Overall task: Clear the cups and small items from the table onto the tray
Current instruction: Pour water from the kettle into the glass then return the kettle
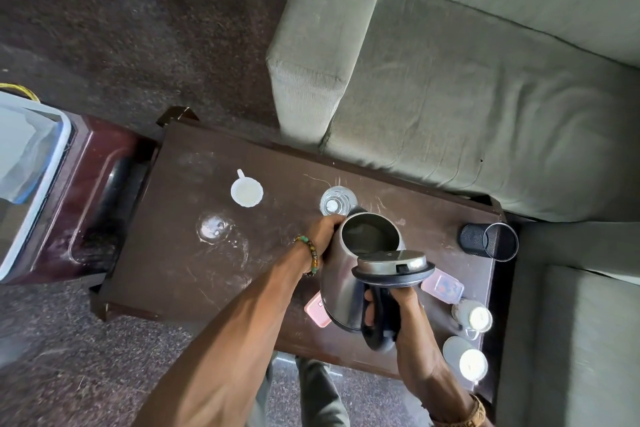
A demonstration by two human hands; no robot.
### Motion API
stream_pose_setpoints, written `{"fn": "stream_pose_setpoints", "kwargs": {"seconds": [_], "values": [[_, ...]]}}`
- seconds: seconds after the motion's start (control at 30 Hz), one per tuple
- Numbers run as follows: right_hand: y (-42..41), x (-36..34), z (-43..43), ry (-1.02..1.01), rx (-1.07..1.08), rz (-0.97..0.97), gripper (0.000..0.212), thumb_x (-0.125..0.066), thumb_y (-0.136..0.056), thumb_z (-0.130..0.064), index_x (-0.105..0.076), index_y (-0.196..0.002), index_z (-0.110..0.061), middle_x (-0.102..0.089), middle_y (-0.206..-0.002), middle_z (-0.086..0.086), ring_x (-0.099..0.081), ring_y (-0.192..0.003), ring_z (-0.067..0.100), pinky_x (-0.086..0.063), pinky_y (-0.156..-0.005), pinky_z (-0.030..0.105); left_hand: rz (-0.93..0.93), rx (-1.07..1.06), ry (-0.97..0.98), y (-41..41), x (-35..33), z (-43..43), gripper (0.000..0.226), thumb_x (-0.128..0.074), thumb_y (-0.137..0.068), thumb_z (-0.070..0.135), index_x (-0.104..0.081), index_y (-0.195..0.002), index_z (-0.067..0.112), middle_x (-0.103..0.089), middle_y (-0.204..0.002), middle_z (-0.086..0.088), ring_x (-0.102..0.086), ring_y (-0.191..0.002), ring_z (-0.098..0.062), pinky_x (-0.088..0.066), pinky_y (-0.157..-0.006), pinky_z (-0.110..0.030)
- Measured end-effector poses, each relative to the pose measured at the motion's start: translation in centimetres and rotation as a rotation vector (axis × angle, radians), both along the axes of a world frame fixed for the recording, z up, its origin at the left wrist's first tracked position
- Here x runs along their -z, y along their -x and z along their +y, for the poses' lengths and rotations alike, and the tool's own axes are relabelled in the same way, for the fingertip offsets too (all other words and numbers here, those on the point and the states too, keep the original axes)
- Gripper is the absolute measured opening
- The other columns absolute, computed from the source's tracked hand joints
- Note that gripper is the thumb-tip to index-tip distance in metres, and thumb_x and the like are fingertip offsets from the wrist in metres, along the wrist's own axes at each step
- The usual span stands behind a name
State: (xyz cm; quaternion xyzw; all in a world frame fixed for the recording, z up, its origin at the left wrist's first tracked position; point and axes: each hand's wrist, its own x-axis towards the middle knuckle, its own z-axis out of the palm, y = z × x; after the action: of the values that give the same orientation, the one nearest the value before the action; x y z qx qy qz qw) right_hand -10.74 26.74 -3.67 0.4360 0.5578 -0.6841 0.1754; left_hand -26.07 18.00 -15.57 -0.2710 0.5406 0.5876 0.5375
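The kettle [349, 284] hides the fingertips of the left grip [323, 230] and most of a pink lid [317, 311] beneath it. Whether that lid joins the pink box [445, 285] on its right cannot be told, and the box's print is too small to read. The bin [31, 163] is cut off at the left edge, and the sofa [485, 80] at the top and right.

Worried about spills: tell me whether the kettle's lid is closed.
No: the lid of the kettle is flipped open, and the kettle's dark inside shows.
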Motion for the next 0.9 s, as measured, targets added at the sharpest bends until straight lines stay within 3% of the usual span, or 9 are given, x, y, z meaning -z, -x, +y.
{"fn": "stream_pose_setpoints", "kwargs": {"seconds": [0.1, 0.43, 0.63, 0.77, 0.9], "values": [[0.5, -0.3, 0.0, 0.006, -0.013, 0.011, 0.058, -0.058, -0.068, -0.085, -0.064, -0.073, -0.028, -0.058, -0.073, 0.006, -0.047, -0.068, 0.021, -0.038, -0.072, 0.043, -0.012, 0.003, -0.004, 0.3, -0.2, -0.2, 0.018, -0.066, -0.062, 0.032, -0.070, -0.064, 0.015, -0.071, -0.076, -0.008, -0.064, -0.071, -0.024, -0.048, -0.072, -0.032], [1.6, -0.1, 0.4, -0.020, -0.037, -0.088, 0.072, -0.058, -0.053, -0.094, -0.069, -0.072, -0.025, -0.063, -0.069, 0.006, -0.052, -0.065, 0.019, -0.041, -0.075, 0.044, -0.015, 0.007, -0.022, 0.2, 0.5, -0.3, 0.021, -0.062, -0.079, 0.028, -0.070, -0.088, 0.011, -0.070, -0.094, -0.014, -0.063, -0.085, -0.025, -0.048, -0.081, -0.037], [2.5, -0.6, 0.9, -0.017, -0.056, -0.160, 0.070, -0.056, -0.059, -0.092, -0.067, -0.069, -0.023, -0.064, -0.069, 0.006, -0.055, -0.065, 0.017, -0.040, -0.073, 0.037, -0.024, -0.004, -0.033, -0.1, 0.7, -0.5, 0.019, -0.061, -0.079, 0.027, -0.072, -0.072, 0.014, -0.072, -0.081, -0.008, -0.065, -0.074, -0.023, -0.050, -0.072, -0.031], [2.9, -1.0, 1.0, -0.008, -0.058, -0.160, 0.063, -0.054, -0.071, -0.086, -0.065, -0.068, -0.024, -0.061, -0.068, 0.008, -0.055, -0.066, 0.017, -0.041, -0.076, 0.038, -0.032, -0.017, -0.042, -0.3, 0.6, -0.5, 0.020, -0.059, -0.078, 0.024, -0.068, -0.091, 0.012, -0.067, -0.093, -0.014, -0.060, -0.084, -0.024, -0.047, -0.078, -0.036], [3.7, -1.3, 1.1, -0.001, -0.032, -0.175, 0.060, -0.058, -0.070, -0.082, -0.068, -0.065, -0.023, -0.063, -0.067, 0.009, -0.056, -0.064, 0.019, -0.044, -0.074, 0.039, -0.053, -0.037, -0.029, -0.4, 0.2, -0.4, 0.025, -0.058, -0.078, 0.023, -0.064, -0.099, 0.012, -0.063, -0.100, -0.018, -0.058, -0.088, -0.026, -0.045, -0.081, -0.039]]}}
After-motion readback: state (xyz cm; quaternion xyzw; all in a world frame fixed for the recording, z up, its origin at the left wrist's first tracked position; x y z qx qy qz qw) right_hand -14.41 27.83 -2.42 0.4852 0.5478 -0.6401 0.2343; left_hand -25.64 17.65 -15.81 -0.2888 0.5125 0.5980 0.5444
